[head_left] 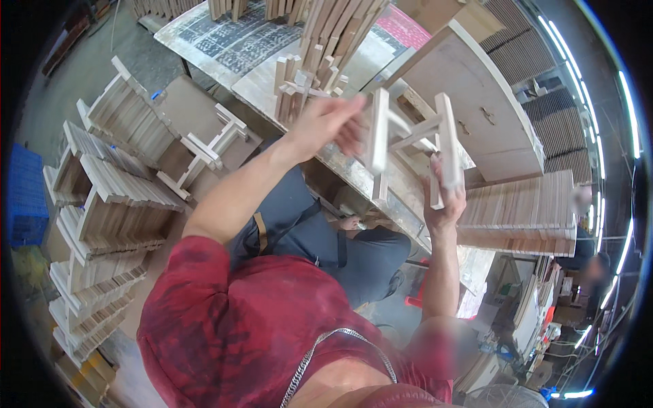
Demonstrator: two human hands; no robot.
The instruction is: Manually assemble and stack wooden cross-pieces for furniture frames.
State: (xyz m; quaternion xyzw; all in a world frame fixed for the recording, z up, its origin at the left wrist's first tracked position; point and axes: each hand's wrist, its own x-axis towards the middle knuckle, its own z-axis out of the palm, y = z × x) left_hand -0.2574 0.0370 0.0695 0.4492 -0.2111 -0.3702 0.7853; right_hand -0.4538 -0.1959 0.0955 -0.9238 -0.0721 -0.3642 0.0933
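A pale wooden H-shaped frame, two slats joined by cross bars, is held up in front of me above the workbench. My left hand grips its left slat near the top. My right hand is closed on the lower part of the right slat. Both arms are raised, and my red shirt and dark apron fill the lower middle of the view.
Stacks of finished wooden frames stand in tiers at the left. Short wooden pieces stand upright on the bench behind the frame. A thick pile of thin boards lies at the right, under a large plywood panel.
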